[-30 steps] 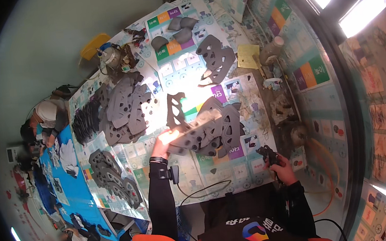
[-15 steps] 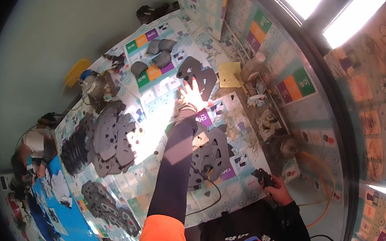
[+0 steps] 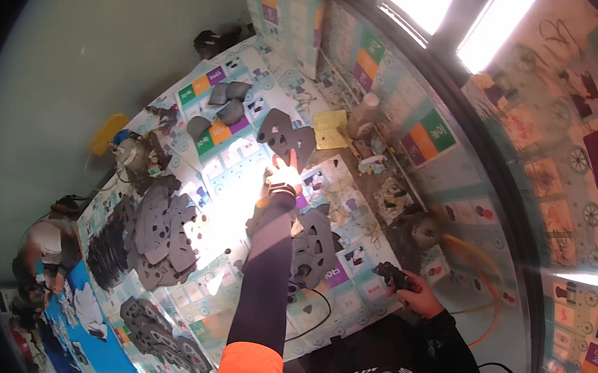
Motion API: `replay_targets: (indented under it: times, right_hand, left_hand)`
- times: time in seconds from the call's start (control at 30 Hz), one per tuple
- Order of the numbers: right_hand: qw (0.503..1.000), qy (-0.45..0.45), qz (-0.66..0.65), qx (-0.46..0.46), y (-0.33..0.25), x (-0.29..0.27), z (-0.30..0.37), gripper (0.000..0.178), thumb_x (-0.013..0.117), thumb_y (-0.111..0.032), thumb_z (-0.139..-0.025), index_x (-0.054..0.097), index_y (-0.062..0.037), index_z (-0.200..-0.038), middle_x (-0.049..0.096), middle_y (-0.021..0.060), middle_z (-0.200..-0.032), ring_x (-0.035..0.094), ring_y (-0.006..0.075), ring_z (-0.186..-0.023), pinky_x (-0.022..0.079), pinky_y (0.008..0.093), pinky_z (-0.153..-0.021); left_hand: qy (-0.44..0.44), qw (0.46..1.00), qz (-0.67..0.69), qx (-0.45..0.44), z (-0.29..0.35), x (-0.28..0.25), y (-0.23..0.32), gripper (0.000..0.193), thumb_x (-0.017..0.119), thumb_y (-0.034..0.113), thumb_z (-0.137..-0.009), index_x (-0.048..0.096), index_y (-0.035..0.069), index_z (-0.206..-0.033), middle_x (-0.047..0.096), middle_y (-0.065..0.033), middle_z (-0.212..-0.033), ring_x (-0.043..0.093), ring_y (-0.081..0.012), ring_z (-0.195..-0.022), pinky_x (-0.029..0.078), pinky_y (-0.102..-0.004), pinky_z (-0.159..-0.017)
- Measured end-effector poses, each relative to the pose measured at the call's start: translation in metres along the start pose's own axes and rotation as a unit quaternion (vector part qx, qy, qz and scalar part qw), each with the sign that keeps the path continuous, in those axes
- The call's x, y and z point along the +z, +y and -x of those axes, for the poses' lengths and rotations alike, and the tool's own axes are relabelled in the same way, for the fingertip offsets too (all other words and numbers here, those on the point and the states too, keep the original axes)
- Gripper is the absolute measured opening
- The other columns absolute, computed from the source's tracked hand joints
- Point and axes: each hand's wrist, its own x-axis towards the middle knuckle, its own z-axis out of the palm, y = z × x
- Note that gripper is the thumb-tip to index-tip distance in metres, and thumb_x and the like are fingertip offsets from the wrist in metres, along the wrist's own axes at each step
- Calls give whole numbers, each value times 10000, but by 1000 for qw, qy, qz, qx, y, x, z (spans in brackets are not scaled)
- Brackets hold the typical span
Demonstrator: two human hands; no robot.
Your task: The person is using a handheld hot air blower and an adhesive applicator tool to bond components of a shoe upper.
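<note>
Out goes the left hand (image 3: 283, 177)! Since the earliest head frame it has left the near heap of grey pieces (image 3: 317, 239) and stretched up the table, and the whole scene has slid leftward as the head turns. Now, head view: the fingers reach the near edge of the far dark grey cut-out pieces (image 3: 285, 135), apparently touching, but glare washes over the hand, and whether it grips or merely rests there, I cannot tell. Those pieces lie just beyond the fingertips, overlapping, long axis running from far left to near right, so the hand meets them at their near end. A yellow sheet (image 3: 330, 138) sits close on their right; rounded grey pieces (image 3: 231, 112) lie farther off to the left. Which hand is nearer? Left, clearly! Down by the table's near edge, well apart, the right hand (image 3: 422, 299) is wrapped around a dark pistol-shaped tool (image 3: 391, 276), its front end pointing away and leftward. Beneath the outstretched left forearm, that near heap is partly covered.
</note>
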Motion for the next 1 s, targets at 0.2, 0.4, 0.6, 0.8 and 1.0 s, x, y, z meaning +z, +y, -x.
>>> replay_targets:
  times: [0.2,0.4,0.6,0.8,1.0]
  right_hand:
    - [998,58,-24,-15,14,-6,21,412,573,-10,-835,598,-66,-1242,691,8,-961,591,51,-729,443,203,-555]
    - [999,48,-6,21,24,-7,28,449,571,-8,-838,586,-48,-1284,681,14,-971,591,67,-735,453,212,-536]
    - [999,17,-27,-26,24,-7,16,478,557,8,-846,570,-43,-1321,690,41,-1007,593,70,-746,457,219,-503]
    - [995,-73,17,-67,0,-4,8,391,557,29,-804,587,-23,-1190,702,66,-919,551,70,-619,448,224,-509]
    - [986,-123,71,-92,-1,-7,13,394,553,40,-791,582,-20,-1179,709,87,-926,602,100,-713,475,228,-558]
  left_hand:
    - [135,984,-105,44,-26,37,15,589,490,174,-955,387,125,-1533,532,-352,-1297,632,-491,-971,543,-617,-729]
    - [130,986,14,107,-21,-18,3,402,477,136,-945,552,25,-1325,667,-221,-965,700,-365,-794,574,-463,-707]
    - [377,910,48,167,166,-67,-22,381,501,72,-950,560,21,-1323,672,-171,-1094,663,-273,-926,535,-406,-798]
    - [48,989,-37,133,338,0,-16,540,636,147,-882,511,78,-1403,451,-238,-1458,515,-354,-1209,439,-438,-1037]
    - [194,941,272,-54,341,53,-4,679,879,253,-712,540,41,-1261,526,-216,-1278,534,-385,-1170,478,-443,-965]
